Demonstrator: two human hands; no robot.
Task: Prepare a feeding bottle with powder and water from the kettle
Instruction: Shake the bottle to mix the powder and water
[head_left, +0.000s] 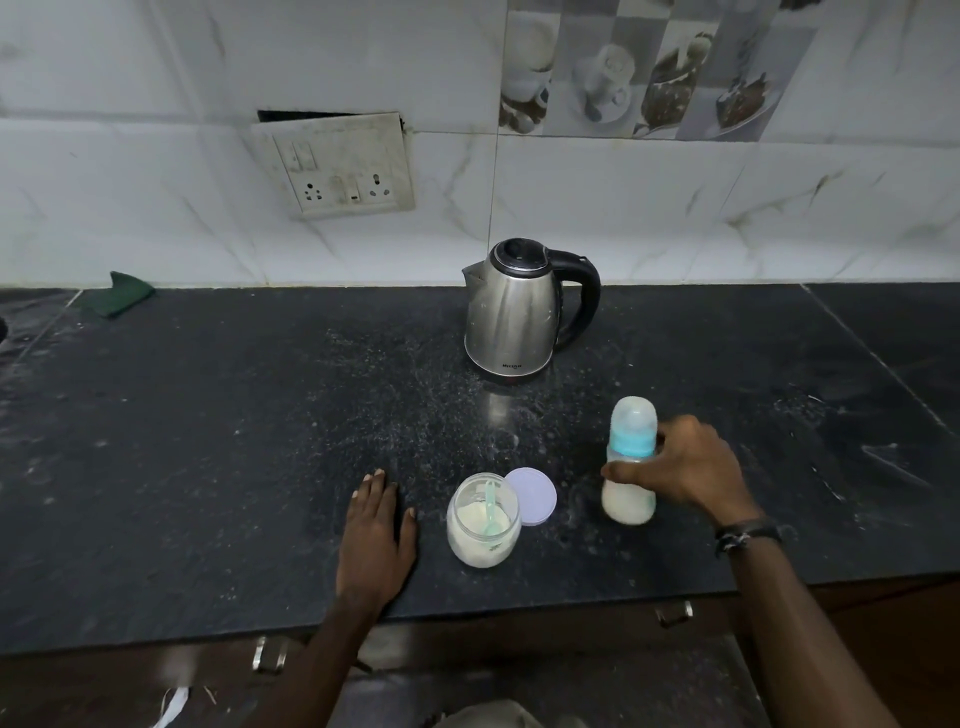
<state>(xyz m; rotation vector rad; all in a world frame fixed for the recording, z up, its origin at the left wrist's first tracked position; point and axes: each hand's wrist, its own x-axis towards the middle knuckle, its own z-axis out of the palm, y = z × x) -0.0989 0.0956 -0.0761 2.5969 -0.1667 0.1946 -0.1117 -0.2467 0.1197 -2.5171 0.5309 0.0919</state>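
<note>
Our right hand (685, 470) is wrapped around the middle of the feeding bottle (629, 462), thumb across its front and fingers curled behind, so the bottle stands upright on the counter (208, 441) in a firm hold. It is capped, with a blue collar and clear cover on top and milky liquid filling its lower part, so we judge the mixing largely done and the hold there to steady it or lift it. Our left hand (376, 530) lies flat on the counter with straight fingers, holding nothing; it seems to brace us.

Between the two hands sits the open powder jar (483, 519), a pale green scoop (491, 506) standing inside it, and its lilac lid (532, 496) lies just beside it on the counter, touching the jar's rim in this view. Leaving it open suggests it has yet to be closed.

Further back, the steel kettle (511, 312) stands with lid down, handle toward our right. The dark stone is dusted with spilled powder around the kettle and jar. A green cloth (122, 293) lies at the far left against the white marbled tiles, and a socket plate (337, 166) hangs slightly loose on the wall.
</note>
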